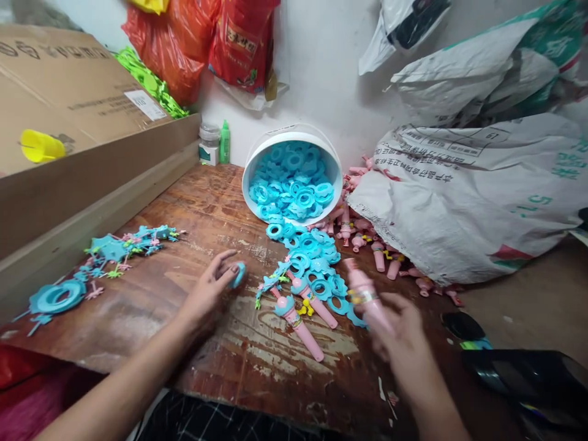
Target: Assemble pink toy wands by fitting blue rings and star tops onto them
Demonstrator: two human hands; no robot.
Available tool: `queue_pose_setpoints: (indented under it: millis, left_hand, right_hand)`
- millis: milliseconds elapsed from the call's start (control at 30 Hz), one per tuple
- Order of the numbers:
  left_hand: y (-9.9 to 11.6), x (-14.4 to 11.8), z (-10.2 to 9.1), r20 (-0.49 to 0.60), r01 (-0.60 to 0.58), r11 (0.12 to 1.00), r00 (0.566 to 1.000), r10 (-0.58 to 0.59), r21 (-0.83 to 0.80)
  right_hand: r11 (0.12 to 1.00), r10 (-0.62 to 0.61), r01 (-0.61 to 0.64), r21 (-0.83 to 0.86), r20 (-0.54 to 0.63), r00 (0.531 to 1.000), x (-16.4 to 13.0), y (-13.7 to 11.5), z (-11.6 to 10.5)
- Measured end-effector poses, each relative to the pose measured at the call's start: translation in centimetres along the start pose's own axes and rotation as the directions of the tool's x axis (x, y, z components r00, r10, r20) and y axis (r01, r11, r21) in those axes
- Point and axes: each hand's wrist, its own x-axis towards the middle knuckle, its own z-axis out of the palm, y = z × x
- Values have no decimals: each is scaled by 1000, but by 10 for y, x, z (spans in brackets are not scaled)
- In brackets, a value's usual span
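Note:
My left hand (212,286) is pinched on a small blue plastic ring (238,275), just above the wooden table. On the right, my right hand (404,331), blurred by motion, is wrapped round the lower end of a pink plastic toy wand (365,294) with a yellow piece at its side. Between my hands lie two more pink wands (303,334) with blue collars, yellow bits and striped tips. Blue scalloped rings (316,254) spill towards them from a tipped white bucket (247,184) full of such rings.
Pink wands (379,256) spill from a white woven sack (459,196) at right. Blue rings and small star-like pieces (110,248) lie at left beside a cardboard box (68,104). A green bottle (225,142) stands against the wall. A black object (528,380) sits at lower right.

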Motion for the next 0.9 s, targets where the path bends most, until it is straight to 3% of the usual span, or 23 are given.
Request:
queue_pose_setpoints:
  millis: [33,100,167,233,300,333,367,433,467,500,533,567,600,633,667,767,833,900]
  left_hand:
    - [10,-12,4,-5,103,952,994,-109,-287]
    - [29,-34,15,82,245,693,962,-261,-678]
    - [41,-52,26,138,282,539,947,-291,-794]
    - [46,-68,32,144,269,535,954,-264,-801]
    - [44,-79,32,190,272,578,961,-199,-769]
    - [42,-83,30,239,287,606,958,-161,-742]
    - [39,-83,25,294,300,644,948,-121,-704]
    - [33,-72,8,355,255,787,933,-49,-562]
    - [29,-59,-5,306,167,883,952,-28,-439]
    - [25,-43,-21,236,64,962,972,1,-264]
    - [21,-25,-39,51,-50,999,997,51,-18]
    - [17,-4,-59,-194,-89,957,970,146,277]
    - [14,15,-80,-326,-23,844,916,232,535]
    - [11,33,-101,-360,69,688,887,290,723]
    - [9,48,-119,-346,133,540,884,315,831]
    - [11,66,-153,-297,135,452,903,309,882]
    - [16,59,-150,-263,95,446,906,332,890]
    - [19,40,-130,-223,7,490,896,383,872]
  right_hand:
    - [987,-24,-2,162,158,987,-28,-14,21]
    - [952,-108,-6,305,356,928,-79,-41,62]
    - [948,-218,93,304,410,886,-115,-62,92]
    - [943,-253,131,307,402,880,-134,-75,108]
    - [918,-172,-40,395,487,856,-137,-81,113]
    - [866,-111,-213,452,590,800,-136,-82,114]
    - [777,-73,-411,476,717,693,-133,-82,114]
    - [561,-81,-729,392,903,423,-127,-81,117]
    - [494,-91,-795,352,930,355,-125,-81,120]
    - [479,-81,-806,347,932,353,-122,-80,124]
    - [515,-48,-778,361,918,394,-119,-79,127]
    - [586,-6,-720,372,890,456,-116,-78,131]
    - [671,29,-641,372,851,524,-113,-75,134]
    - [752,44,-559,350,819,572,-110,-73,137]
    - [811,44,-489,321,800,598,-106,-70,139]
    - [870,21,-383,310,753,657,-93,-61,140]
    - [877,2,-345,334,715,699,-84,-57,135]
    - [883,-12,-309,353,675,737,-77,-55,126]
